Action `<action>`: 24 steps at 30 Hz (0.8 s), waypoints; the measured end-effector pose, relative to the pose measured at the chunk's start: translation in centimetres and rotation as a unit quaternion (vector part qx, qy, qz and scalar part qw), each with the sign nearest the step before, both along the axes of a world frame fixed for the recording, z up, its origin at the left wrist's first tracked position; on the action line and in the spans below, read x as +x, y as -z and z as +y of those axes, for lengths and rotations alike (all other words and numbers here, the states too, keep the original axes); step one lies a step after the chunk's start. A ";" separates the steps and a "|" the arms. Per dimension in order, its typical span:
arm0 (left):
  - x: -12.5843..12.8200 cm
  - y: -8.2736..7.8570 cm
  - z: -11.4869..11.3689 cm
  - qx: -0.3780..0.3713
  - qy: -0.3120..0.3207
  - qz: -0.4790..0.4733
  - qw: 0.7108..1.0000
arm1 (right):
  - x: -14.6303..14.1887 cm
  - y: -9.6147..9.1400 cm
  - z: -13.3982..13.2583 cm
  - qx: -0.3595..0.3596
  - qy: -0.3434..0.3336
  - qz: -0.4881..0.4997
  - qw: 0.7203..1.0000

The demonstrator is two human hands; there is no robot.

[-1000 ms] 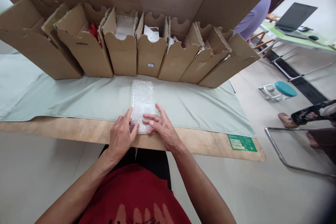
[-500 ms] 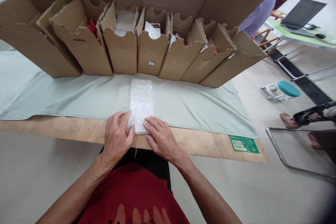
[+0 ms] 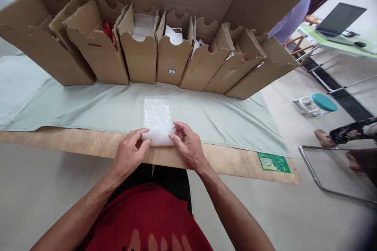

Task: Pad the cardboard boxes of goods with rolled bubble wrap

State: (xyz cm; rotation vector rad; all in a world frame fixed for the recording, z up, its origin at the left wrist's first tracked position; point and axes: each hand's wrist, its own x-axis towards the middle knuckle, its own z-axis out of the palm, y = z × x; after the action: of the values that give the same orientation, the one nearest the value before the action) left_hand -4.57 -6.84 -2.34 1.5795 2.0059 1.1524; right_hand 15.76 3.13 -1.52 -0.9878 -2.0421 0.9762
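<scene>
A sheet or bag of clear bubble wrap [image 3: 157,113] lies on the pale green cloth [image 3: 200,121], its near end folded over toward the middle at the table's front edge. My left hand [image 3: 131,147] pinches the left corner of the fold between thumb and fingers. At the right corner, my right hand [image 3: 188,143] grips the same fold with thumb and forefinger. Whether anything lies inside the bubble wrap, I cannot tell.
Several cardboard bins [image 3: 143,60] stand in a row behind the cloth, some with red or white items inside. A green label [image 3: 273,162] is on the wooden board's edge. To the right are a teal stool [image 3: 324,102], a laptop [image 3: 340,19] and a person's foot [image 3: 325,138].
The bubble wrap's near end has been folded up and away from me, so the flat part looks shorter. Both hands went from resting on it to pinching the fold's corners.
</scene>
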 end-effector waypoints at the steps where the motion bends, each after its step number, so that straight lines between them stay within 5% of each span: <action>1: 0.1 0.2 0.3 0.002 -0.024 0.000 1.000 | -0.1 0.1 -0.1 0.051 0.024 0.002 0.998; 3: 0.1 0.6 0.8 0.017 -0.054 0.019 0.998 | -0.1 0.1 -0.6 0.157 0.026 -0.017 0.987; 7: 0.0 1.1 1.7 0.036 -0.059 0.091 0.994 | -0.4 0.3 -1.2 0.259 -0.109 -0.141 0.949; 10: 0.0 1.0 1.5 0.062 -0.031 0.133 0.989 | -1.0 0.5 -0.6 0.256 -0.149 -0.196 0.935; 16: -0.9 -0.3 -0.3 0.079 0.084 0.084 0.990 | -1.3 -0.7 1.1 0.129 -0.171 -0.134 0.968; 19: -1.6 -0.3 0.3 0.022 0.038 0.023 0.999 | -1.4 -1.2 1.3 0.081 -0.129 -0.136 0.979; 22: -2.2 0.1 2.5 -0.021 -0.028 0.024 0.999 | -1.7 -1.2 1.1 0.150 -0.056 -0.151 0.975; 24: -2.4 0.3 4.0 -0.022 -0.046 0.052 0.997 | -2.0 -1.0 1.0 0.205 -0.071 -0.176 0.960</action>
State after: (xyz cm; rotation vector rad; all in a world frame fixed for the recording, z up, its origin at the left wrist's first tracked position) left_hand -6.96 -2.87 -2.65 1.5703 2.1747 1.0722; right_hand 13.76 4.09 -0.53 -0.8396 -2.5069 0.4273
